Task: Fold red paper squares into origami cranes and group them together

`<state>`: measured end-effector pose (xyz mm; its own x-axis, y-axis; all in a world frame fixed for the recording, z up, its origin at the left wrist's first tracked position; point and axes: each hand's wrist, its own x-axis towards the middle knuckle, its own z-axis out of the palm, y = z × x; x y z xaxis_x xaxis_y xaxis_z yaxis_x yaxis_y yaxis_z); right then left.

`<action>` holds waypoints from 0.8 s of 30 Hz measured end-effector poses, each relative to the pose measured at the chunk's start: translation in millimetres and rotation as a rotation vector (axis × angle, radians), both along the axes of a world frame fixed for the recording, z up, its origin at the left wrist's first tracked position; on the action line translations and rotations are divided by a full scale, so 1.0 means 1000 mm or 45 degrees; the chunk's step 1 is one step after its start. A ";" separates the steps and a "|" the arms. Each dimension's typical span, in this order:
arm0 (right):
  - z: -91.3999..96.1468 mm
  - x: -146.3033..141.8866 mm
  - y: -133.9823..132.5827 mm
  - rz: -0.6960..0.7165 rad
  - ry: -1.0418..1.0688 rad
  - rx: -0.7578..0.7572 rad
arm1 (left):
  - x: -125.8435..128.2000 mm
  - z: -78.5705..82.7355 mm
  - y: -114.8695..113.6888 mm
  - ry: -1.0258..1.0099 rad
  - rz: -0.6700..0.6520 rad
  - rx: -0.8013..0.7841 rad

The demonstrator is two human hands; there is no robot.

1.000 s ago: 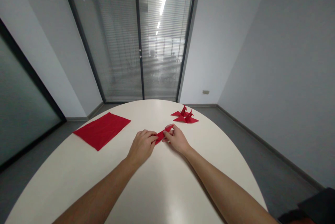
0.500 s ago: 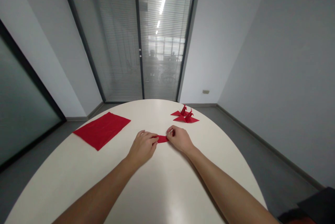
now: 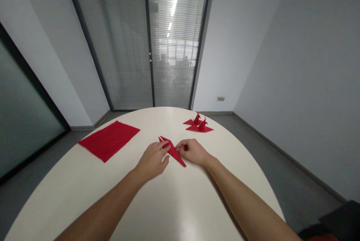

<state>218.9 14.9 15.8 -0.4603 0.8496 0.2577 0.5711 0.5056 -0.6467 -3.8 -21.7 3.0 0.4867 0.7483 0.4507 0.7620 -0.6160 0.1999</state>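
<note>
A narrow folded piece of red paper (image 3: 173,153) lies flat on the white round table (image 3: 168,203), pointing from upper left to lower right. My left hand (image 3: 152,160) rests beside it with its fingers stretched out, the fingertips pressing the paper's upper end. My right hand (image 3: 193,151) is curled, its thumb and forefinger pinched on the paper's right edge near the middle.
A stack of flat red paper sheets (image 3: 109,139) lies at the left of the table. Two finished red paper cranes (image 3: 198,124) stand at the far right. Glass doors with blinds (image 3: 149,42) rise behind the table. A dark object (image 3: 337,220) sits at the lower right.
The folded paper has turned from lying crosswise between my hands to a long diagonal strip flat on the table. My left fingers have spread out; my right hand has shifted slightly nearer.
</note>
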 end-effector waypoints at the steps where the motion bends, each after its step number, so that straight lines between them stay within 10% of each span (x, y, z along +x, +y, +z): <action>1: -0.001 0.000 0.000 0.018 0.001 0.043 | 0.000 0.000 0.000 -0.006 -0.018 -0.010; 24: -0.006 0.003 0.005 0.266 0.020 0.280 | 0.000 0.005 0.000 -0.169 -0.091 -0.177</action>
